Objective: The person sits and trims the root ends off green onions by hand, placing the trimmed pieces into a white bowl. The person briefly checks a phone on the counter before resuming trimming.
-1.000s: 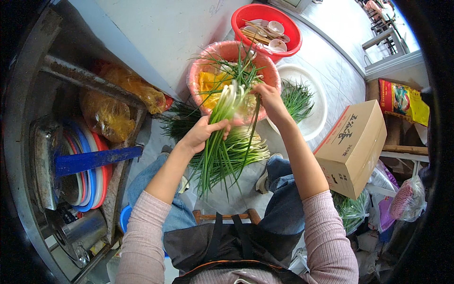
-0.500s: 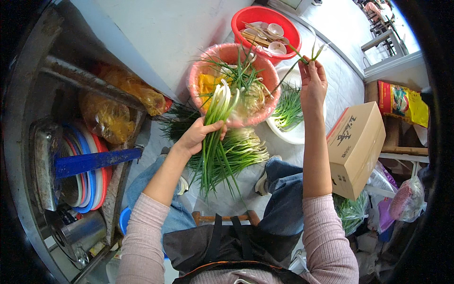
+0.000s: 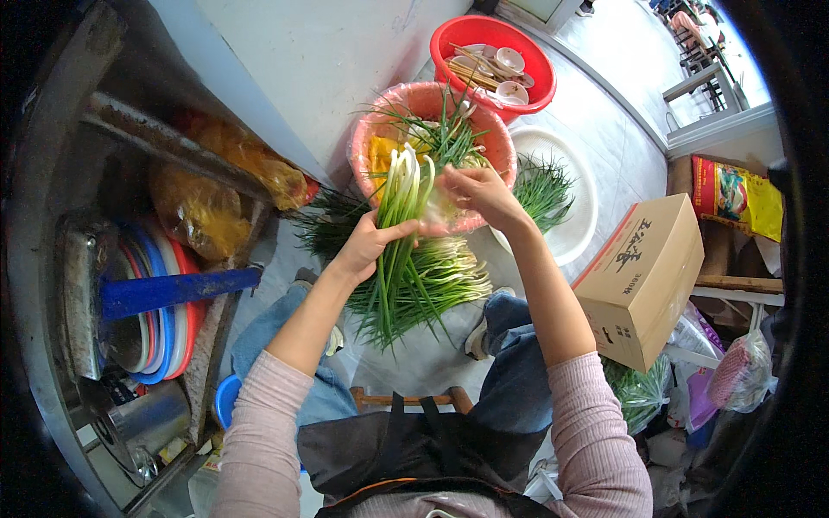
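Note:
My left hand (image 3: 367, 246) is closed around a bunch of spring onions (image 3: 402, 194), their white ends pointing up and the green leaves hanging down. Close to those white ends is my right hand (image 3: 477, 194), with its fingers drawn together. What it pinches, if anything, is blurred and I cannot make it out. Both hands are over the near side of a pink plastic-lined basin (image 3: 508, 151) holding green leaves, onion scraps and something yellow. Below the hands a large pile of spring onions (image 3: 453, 272) lies on the floor.
A white perforated basket (image 3: 583, 229) with green stalks stands right of the pink basin. Behind is a red tub (image 3: 546, 65) with bowls and chopsticks. A cardboard box (image 3: 648, 281) stands at right, and a metal rack (image 3: 181, 293) with colourful round lids at left.
My right hand has come down and left from the upper right to the held bunch. The stalks it was holding up no longer show in it. My left hand keeps its grip.

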Demonstrator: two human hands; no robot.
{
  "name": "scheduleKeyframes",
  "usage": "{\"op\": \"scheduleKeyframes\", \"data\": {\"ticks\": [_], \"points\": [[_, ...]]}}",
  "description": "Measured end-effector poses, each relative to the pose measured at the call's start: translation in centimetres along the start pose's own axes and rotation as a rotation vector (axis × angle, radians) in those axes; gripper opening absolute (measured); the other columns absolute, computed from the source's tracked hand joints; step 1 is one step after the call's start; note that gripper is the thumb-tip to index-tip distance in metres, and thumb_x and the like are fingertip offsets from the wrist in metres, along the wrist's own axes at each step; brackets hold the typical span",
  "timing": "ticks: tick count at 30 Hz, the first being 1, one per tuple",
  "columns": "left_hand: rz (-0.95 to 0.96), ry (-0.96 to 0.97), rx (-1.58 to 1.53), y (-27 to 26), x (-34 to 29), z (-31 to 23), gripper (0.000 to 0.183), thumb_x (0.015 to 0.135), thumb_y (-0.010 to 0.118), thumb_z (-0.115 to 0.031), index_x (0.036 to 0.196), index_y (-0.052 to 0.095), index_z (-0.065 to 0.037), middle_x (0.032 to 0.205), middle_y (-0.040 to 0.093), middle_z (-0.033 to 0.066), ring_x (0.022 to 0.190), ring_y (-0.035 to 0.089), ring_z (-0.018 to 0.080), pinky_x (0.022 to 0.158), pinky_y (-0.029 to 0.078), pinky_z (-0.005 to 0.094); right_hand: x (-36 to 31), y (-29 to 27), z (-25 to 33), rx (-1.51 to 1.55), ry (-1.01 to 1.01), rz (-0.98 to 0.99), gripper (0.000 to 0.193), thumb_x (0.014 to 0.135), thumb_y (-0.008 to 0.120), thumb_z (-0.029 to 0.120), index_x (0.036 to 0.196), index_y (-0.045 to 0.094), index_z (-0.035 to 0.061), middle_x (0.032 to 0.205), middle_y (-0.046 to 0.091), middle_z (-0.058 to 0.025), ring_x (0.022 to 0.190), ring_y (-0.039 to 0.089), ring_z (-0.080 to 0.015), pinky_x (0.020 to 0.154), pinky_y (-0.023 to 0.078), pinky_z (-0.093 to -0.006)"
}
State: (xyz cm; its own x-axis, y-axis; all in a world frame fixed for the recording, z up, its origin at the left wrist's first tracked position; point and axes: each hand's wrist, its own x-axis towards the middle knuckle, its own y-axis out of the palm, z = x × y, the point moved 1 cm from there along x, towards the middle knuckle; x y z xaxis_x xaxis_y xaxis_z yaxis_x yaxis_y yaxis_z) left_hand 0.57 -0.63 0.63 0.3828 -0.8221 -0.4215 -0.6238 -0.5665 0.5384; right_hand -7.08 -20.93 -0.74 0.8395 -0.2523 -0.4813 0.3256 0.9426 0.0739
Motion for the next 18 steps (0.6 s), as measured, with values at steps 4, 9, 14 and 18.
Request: {"op": "scheduleKeyframes", "data": {"ticks": [4, 9, 14, 18], "points": [[0.003, 0.060, 0.040, 0.7, -0.1, 0.0, 0.022, 0.079, 0.062, -0.008, 0.098, 0.056, 0.000, 0.084, 0.061, 0.0057, 0.068, 0.057, 0.0118, 0.063, 0.049, 0.0237, -0.9, 1.7, 0.8, -0.020, -0.039, 0.036, 0.026, 0.082, 0.061, 0.020, 0.094, 0.062, -0.0025, 0.084, 0.061, -0.0021, 0.075, 0.055, -0.0070, 0.067, 0.044, -0.0205], [-0.027, 0.064, 0.010, 0.5, 0.0, -0.2, 0.023, 0.078, 0.063, -0.007, 0.098, 0.056, 0.000, 0.083, 0.062, 0.0063, 0.069, 0.058, 0.0117, 0.063, 0.049, 0.0238, -0.8, 1.7, 0.8, 0.022, -0.097, -0.046, 0.025, 0.081, 0.061, 0.021, 0.095, 0.063, -0.0011, 0.081, 0.059, 0.0011, 0.066, 0.048, -0.0032, 0.060, 0.039, -0.0187], [-0.017, 0.085, 0.129, 0.6, 0.0, -0.1, 0.021, 0.078, 0.063, -0.007, 0.096, 0.057, 0.000, 0.082, 0.062, 0.0067, 0.068, 0.057, 0.0114, 0.062, 0.048, 0.0232, -0.6, 1.1, 0.8, -0.128, -0.150, -0.095, 0.023, 0.083, 0.059, 0.021, 0.095, 0.063, 0.0014, 0.073, 0.054, 0.0061, 0.062, 0.042, -0.0007, 0.054, 0.033, -0.0159], [0.059, 0.037, 0.063, 0.6, -0.2, -0.5, 0.029, 0.079, 0.060, -0.006, 0.107, 0.053, -0.001, 0.091, 0.062, 0.0072, 0.075, 0.057, 0.0102, 0.065, 0.046, 0.0221, -0.7, 1.1, 1.1, -0.009, -0.190, -0.037, 0.024, 0.082, 0.062, 0.023, 0.091, 0.064, 0.0019, 0.072, 0.057, 0.0055, 0.062, 0.044, -0.0028, 0.057, 0.035, -0.0176]]}}
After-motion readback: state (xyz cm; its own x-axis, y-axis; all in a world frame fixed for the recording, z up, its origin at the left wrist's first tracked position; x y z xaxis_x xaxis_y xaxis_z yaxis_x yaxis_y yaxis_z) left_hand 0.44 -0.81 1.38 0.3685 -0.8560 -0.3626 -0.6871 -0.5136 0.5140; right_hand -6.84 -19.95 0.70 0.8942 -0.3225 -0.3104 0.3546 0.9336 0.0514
